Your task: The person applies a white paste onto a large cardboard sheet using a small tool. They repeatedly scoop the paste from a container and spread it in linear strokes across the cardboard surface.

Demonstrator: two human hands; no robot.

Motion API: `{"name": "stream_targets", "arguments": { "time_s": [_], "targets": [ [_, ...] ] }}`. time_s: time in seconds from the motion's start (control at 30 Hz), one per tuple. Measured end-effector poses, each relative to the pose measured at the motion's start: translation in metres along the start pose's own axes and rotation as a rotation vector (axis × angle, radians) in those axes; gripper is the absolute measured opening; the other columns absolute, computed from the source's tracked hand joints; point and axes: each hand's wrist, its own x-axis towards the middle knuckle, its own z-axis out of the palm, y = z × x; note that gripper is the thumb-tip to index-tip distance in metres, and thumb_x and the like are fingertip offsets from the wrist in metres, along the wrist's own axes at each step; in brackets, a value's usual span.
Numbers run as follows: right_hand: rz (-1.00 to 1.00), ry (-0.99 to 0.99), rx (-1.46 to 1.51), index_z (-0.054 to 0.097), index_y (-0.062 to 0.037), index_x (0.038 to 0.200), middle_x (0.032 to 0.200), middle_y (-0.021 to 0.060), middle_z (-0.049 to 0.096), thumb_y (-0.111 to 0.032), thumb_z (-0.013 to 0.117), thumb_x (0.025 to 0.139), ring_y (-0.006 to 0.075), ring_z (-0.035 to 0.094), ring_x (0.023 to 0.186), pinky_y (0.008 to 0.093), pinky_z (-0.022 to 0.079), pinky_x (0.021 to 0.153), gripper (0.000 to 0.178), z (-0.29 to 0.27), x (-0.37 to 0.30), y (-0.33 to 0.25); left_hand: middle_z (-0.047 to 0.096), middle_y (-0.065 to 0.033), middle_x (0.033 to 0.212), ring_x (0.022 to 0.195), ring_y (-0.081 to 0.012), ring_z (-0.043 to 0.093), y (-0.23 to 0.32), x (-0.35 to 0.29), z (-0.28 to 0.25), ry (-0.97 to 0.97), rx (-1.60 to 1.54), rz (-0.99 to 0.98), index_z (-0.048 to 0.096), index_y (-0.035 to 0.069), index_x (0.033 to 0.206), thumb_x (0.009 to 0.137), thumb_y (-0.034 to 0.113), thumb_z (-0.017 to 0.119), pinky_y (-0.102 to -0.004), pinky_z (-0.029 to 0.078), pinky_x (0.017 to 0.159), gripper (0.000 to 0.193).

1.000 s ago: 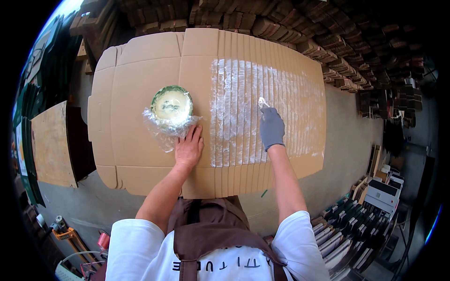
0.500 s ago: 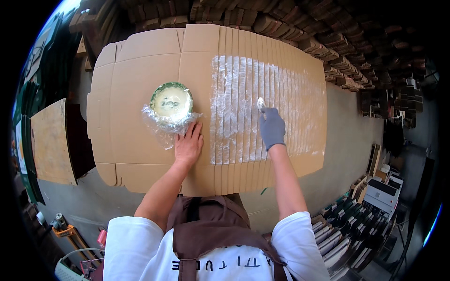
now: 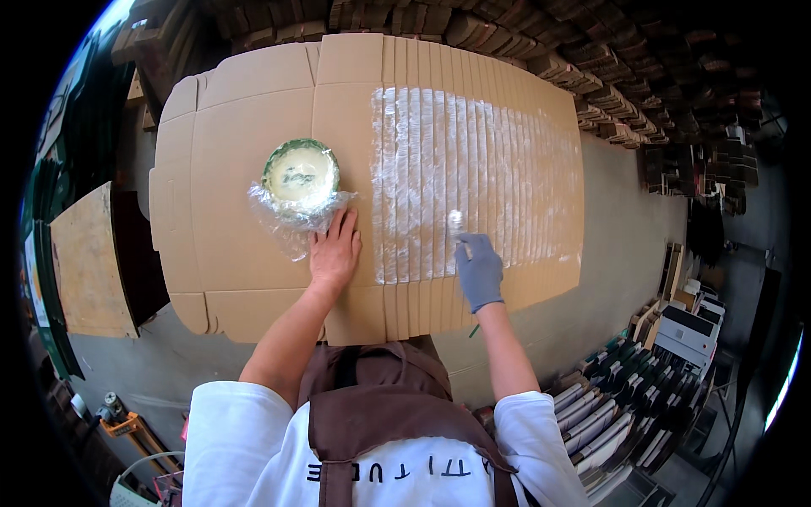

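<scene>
A row of narrow, overlapping cardboard strips [image 3: 427,306] lies on a large flat cardboard sheet [image 3: 236,127], coated with streaky white, glue-like paste [image 3: 405,186]. In its grey glove, my right hand [image 3: 480,269] is closed round a small brush; only the white-coated brush head [image 3: 456,220] shows past my fingers, over the lower middle of the strips. My bare left hand [image 3: 335,253] rests flat on the sheet, fingers slightly spread. Its fingertips touch crumpled clear plastic film [image 3: 291,221] around a green-rimmed round tub [image 3: 302,173] holding creamy white paste.
Stacks of bundled cardboard [image 3: 490,34] run along the far side and far right. A wooden board [image 3: 93,262] stands at the left. At the lower right are a grey machine [image 3: 686,334] and a row of dark-and-white upright pieces [image 3: 612,406].
My right hand has drawn the brush toward me and slightly left, down the strips. My left hand stays beside the tub. The whole view has shifted a little.
</scene>
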Motion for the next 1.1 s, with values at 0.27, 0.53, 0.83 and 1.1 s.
{"name": "stream_targets", "arguments": {
  "time_s": [0.27, 0.53, 0.83, 1.1],
  "targets": [
    [-0.024, 0.044, 0.097, 0.067, -0.0122, 0.104, 0.104, 0.0128, 0.064, -0.019, 0.06, 0.09, 0.0368, 0.065, 0.084, 0.0454, 0.053, 0.075, 0.017, 0.008, -0.035, -0.004, 0.04, -0.0048, 0.148, 0.135, -0.0296, 0.038, -0.001, -0.005, 0.001, -0.002, 0.012, -0.002, 0.045, 0.018, 0.142, 0.094, 0.027, 0.054, -0.0522, 0.027, 0.111, 0.05],
    [-0.073, 0.022, 0.07, 0.063, -0.0103, 0.1, 0.101, 0.012, 0.061, -0.019, 0.062, 0.088, 0.0333, 0.065, 0.084, 0.0449, 0.053, 0.073, 0.015, 0.014, -0.055, 0.015, 0.039, -0.0041, 0.149, 0.136, -0.0293, 0.036, 0.001, -0.001, 0.005, 0.08, 0.021, 0.048, 0.045, 0.017, 0.142, 0.094, 0.025, 0.054, -0.052, 0.025, 0.113, 0.049],
    [-0.411, -0.01, -0.187, 0.06, -0.0074, 0.101, 0.099, 0.0123, 0.058, -0.013, 0.061, 0.085, 0.0318, 0.062, 0.085, 0.0433, 0.053, 0.074, 0.017, 0.031, -0.032, -0.015, 0.041, -0.0045, 0.147, 0.135, -0.0289, 0.036, 0.004, 0.001, 0.003, 0.111, 0.019, 0.06, 0.047, 0.016, 0.139, 0.095, 0.028, 0.053, -0.0509, 0.029, 0.111, 0.046],
    [-0.403, 0.009, -0.093, 0.06, -0.0089, 0.104, 0.1, 0.0112, 0.058, -0.013, 0.061, 0.086, 0.0313, 0.063, 0.085, 0.042, 0.054, 0.074, 0.019, 0.02, -0.016, -0.012, 0.042, -0.0044, 0.146, 0.134, -0.0283, 0.038, 0.004, -0.004, 0.001, 0.138, 0.045, 0.059, 0.048, 0.015, 0.139, 0.095, 0.026, 0.053, -0.0508, 0.028, 0.111, 0.046]
  ]
}}
